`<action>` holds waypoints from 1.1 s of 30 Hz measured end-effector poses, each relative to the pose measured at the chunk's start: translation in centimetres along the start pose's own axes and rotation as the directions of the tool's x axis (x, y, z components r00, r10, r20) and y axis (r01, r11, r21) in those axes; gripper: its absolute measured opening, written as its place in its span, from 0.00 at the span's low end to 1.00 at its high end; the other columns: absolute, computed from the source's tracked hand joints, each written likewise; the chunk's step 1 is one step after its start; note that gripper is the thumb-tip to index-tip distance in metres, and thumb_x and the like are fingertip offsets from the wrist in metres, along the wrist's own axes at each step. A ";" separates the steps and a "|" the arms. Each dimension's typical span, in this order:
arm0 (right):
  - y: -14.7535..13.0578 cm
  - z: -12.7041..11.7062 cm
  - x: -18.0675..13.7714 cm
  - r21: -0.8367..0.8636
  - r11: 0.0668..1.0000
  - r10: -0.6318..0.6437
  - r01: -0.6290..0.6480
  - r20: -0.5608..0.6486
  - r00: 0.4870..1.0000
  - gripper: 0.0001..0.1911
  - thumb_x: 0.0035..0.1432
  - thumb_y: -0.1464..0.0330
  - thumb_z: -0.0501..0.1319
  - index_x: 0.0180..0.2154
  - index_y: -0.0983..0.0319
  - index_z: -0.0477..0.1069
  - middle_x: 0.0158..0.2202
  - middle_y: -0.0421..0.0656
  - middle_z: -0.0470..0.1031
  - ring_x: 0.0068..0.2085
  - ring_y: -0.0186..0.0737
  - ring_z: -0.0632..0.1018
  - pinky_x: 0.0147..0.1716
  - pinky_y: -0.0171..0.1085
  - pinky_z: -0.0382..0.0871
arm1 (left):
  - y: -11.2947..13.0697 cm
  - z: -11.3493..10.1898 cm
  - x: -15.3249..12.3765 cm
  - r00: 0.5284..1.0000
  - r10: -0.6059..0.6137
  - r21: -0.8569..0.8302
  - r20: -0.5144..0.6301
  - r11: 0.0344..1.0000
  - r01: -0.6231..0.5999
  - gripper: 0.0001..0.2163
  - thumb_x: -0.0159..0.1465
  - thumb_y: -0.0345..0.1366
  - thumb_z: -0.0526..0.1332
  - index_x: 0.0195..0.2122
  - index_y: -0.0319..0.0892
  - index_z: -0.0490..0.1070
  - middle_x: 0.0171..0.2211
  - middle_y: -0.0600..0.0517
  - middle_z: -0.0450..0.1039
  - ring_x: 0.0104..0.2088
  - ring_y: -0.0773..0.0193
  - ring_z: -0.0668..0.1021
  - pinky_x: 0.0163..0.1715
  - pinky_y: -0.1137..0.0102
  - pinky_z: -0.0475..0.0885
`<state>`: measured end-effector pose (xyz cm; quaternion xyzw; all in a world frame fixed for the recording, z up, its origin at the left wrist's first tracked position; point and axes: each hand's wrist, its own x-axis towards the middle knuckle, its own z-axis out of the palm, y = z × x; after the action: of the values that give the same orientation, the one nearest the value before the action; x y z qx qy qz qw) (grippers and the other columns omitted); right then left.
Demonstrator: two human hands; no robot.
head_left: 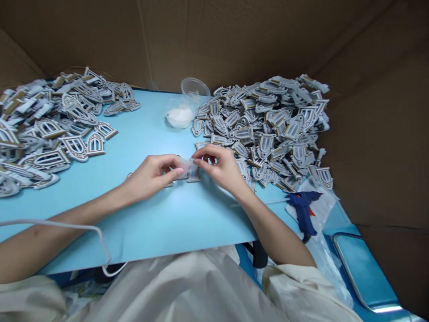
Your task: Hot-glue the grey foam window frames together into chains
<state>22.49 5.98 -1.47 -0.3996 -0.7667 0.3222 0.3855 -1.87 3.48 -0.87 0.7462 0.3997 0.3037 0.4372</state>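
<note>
Window cut-out (191, 174) pinched mid-table between both hands, outline partly hidden by fingers and a blurred white wisp. Right hand (219, 167): thumb and index closed on top of it, remaining fingers curled. Left hand (150, 176): fingers pressed together, tips held against it from the left. Exact contact points can't be told. Left pile (50, 125) of grey-and-tan cut-outs placed on table (161, 223) beyond left wrist; right pile (264, 129) placed just beside right hand. Clear cup (193, 87) and white-filled plastic bag (179, 116) seen between piles, at far table edge. Blue glue gun (303, 210) laid on clear plastic sheet (323, 214) right of right forearm. White cable (67, 226) draped over left forearm. Cardboard wall (214, 40) seen behind table
</note>
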 end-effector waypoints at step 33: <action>-0.3 0.9 -0.3 0.308 0.948 0.064 -0.086 0.081 0.995 0.13 0.68 0.57 0.70 0.44 0.61 0.81 0.38 0.42 0.80 0.33 0.35 0.74 0.34 0.37 0.68 | 0.6 0.7 -0.7 0.996 -0.016 0.068 -0.083 0.997 0.021 0.14 0.75 0.43 0.63 0.34 0.42 0.78 0.27 0.53 0.81 0.25 0.66 0.77 0.28 0.71 0.70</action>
<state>21.72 5.37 -1.79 -0.3512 -0.7037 0.4672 0.4038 -1.47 2.46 -0.71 0.7438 0.4344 0.3164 0.3973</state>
